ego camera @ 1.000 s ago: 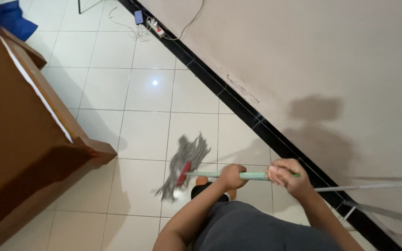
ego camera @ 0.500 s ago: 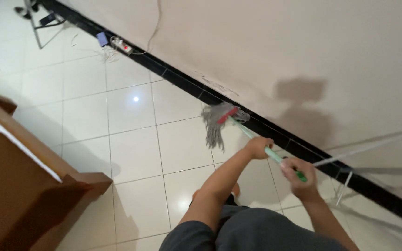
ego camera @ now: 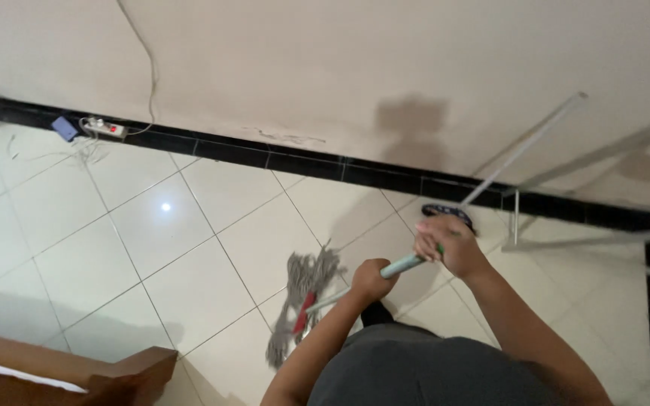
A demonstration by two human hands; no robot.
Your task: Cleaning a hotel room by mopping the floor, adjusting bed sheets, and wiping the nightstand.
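Mop handle [ego camera: 402, 265] runs on a slant from upper right down to lower left, its pale green shaft pointing toward the red clamp [ego camera: 304, 310] and the grey string head [ego camera: 300, 289] spread on the white floor tiles [ego camera: 189, 225]. Both of my hands are clenched around it: my right hand [ego camera: 445, 242] wraps the upper end, my left hand [ego camera: 371, 280] grips lower down, closer to the head. The strings lie in a long bundle along much the same slant as the shaft, just in front of my dark grey shorts [ego camera: 415, 368].

Half a second ago the head was pressed up against the black baseboard [ego camera: 302, 162], and the shaft pointed up and away from me toward the wall. Now the head is back out on the open tiles, well apart from the baseboard, and the shaft points down toward my feet. My view has swung as well: the white power strip [ego camera: 103, 127] sits far left, the wooden furniture corner [ego camera: 126, 368] is at the bottom left, and a metal rack frame [ego camera: 558, 180] leans by the wall on my right.
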